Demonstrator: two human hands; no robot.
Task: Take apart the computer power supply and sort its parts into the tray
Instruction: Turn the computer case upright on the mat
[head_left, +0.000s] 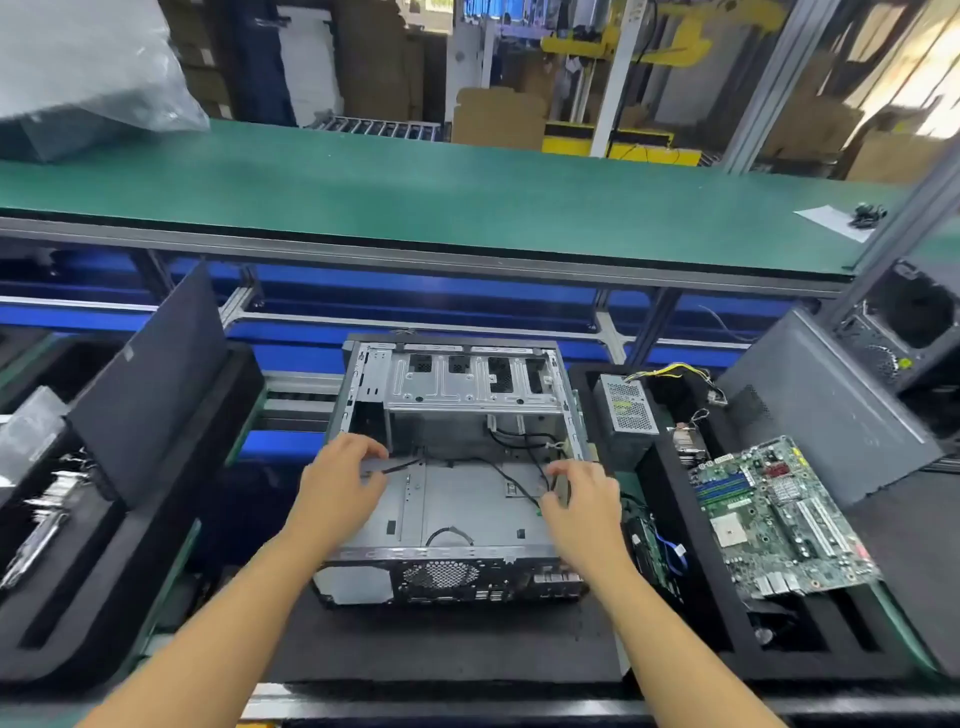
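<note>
Black cable (501, 473) runs 10-to-4 o'clock across case (457, 499); left hand (340, 480) grips 10 end, right hand (579, 501) pinches 4 end.

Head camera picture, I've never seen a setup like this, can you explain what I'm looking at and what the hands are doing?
No machine here: a camera worn on a person's head looks down at their two bare hands. In the middle lies an opened computer case on a black mat. The left hand pinches a flat grey strip inside it; the right hand curls its fingers round a black cable. In the black foam tray to the right sit a boxy power supply and a green motherboard. A green belt runs behind.
</note>
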